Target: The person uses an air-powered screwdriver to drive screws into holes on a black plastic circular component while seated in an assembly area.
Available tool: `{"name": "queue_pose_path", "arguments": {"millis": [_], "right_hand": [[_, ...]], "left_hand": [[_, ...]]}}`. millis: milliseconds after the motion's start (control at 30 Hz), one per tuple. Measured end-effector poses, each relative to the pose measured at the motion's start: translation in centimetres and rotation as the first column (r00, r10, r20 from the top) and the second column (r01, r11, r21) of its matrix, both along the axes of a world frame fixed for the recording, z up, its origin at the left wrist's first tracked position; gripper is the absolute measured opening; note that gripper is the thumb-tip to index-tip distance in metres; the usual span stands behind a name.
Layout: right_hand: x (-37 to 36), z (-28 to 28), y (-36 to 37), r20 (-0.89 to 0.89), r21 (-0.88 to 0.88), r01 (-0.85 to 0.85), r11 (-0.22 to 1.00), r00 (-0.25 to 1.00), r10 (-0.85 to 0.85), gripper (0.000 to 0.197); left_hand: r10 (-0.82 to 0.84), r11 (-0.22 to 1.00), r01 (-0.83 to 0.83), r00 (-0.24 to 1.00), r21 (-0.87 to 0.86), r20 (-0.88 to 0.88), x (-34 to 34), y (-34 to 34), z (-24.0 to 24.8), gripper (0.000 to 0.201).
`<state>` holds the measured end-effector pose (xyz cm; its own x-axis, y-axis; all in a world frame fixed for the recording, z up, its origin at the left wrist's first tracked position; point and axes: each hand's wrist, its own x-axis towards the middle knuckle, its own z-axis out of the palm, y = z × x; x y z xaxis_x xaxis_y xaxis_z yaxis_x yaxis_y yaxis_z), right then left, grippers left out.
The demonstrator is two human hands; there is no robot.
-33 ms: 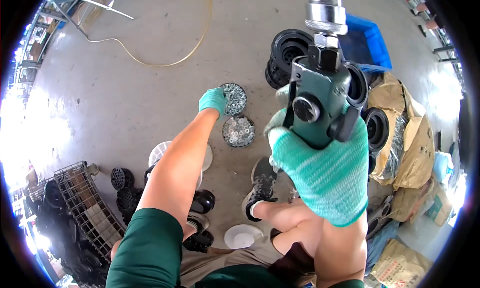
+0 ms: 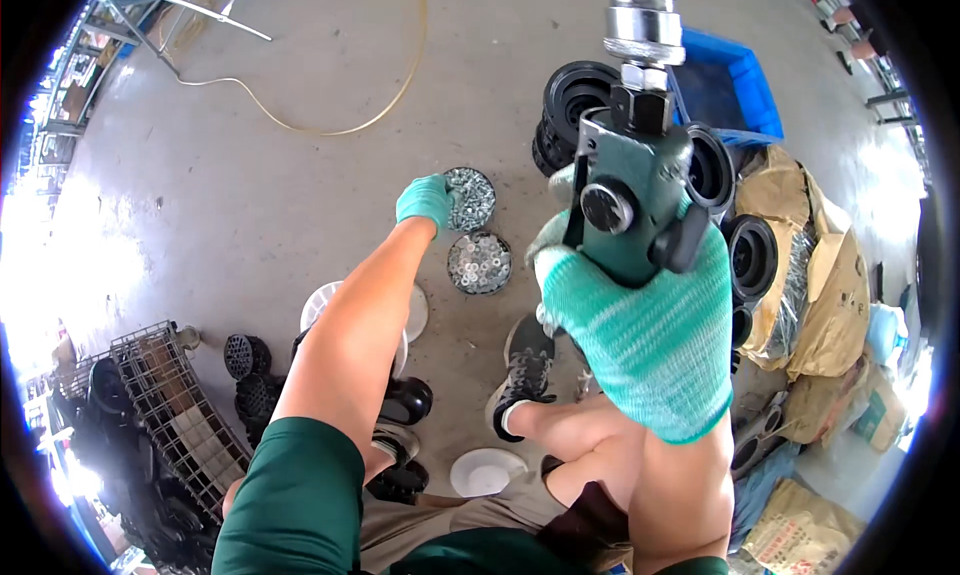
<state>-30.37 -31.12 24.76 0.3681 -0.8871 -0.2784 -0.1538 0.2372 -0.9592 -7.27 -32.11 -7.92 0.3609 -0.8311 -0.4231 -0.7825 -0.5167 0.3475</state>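
Observation:
My right hand (image 2: 640, 325), in a green-and-white knit glove, is wrapped round a dark green pneumatic screwdriver (image 2: 632, 195). The tool stands upright close to the camera, with a metal hose coupling (image 2: 642, 30) on top; its lower end is hidden. My left hand (image 2: 425, 201), in a green glove, reaches to the left rim of a round dish of small metal screws (image 2: 471, 199). Its fingers are curled at the screws, and their tips are hidden. Just below sits a second round dish, holding pale washers (image 2: 479, 263).
Black wheel-like parts (image 2: 580, 100) and a blue crate (image 2: 735, 90) stand at the far right, above brown sacks (image 2: 830, 295). At left are a wire basket (image 2: 180, 405) and black parts (image 2: 245, 357). A white bowl (image 2: 485, 472) lies near me. A yellowish hose (image 2: 350, 130) crosses the floor.
The pneumatic screwdriver and my right hand have shifted slightly left and up. My left hand stays at the dish of screws.

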Motion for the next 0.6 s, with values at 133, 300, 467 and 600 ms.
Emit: {"name": "queue_pose_path", "arguments": {"millis": [133,300,467,600], "right_hand": [[1.1,0.6,0.4,0.076,-0.114,-0.013,0.993,0.997,0.022,0.031],[2.1,2.8,0.6,0.584,0.057,0.171,0.984,0.794,-0.171,0.023],[3.8,3.1,1.5,0.764,0.315,0.224,0.922,0.517,-0.386,0.012],[6.1,3.5,4.5,0.752,0.353,0.133,0.926,0.549,-0.365,0.014]], "left_hand": [[0.151,0.976,-0.193,0.933,-0.099,-0.328,3.4,2.5,2.6,0.024],[0.136,0.878,-0.478,0.303,-0.027,-0.943,1.5,10.5,18.5,0.020],[0.004,0.773,-0.630,0.135,-0.083,-0.991,-2.5,21.1,28.4,0.037],[-0.097,0.686,-0.706,0.154,-0.178,-0.983,-3.9,26.2,30.3,0.026]]}}
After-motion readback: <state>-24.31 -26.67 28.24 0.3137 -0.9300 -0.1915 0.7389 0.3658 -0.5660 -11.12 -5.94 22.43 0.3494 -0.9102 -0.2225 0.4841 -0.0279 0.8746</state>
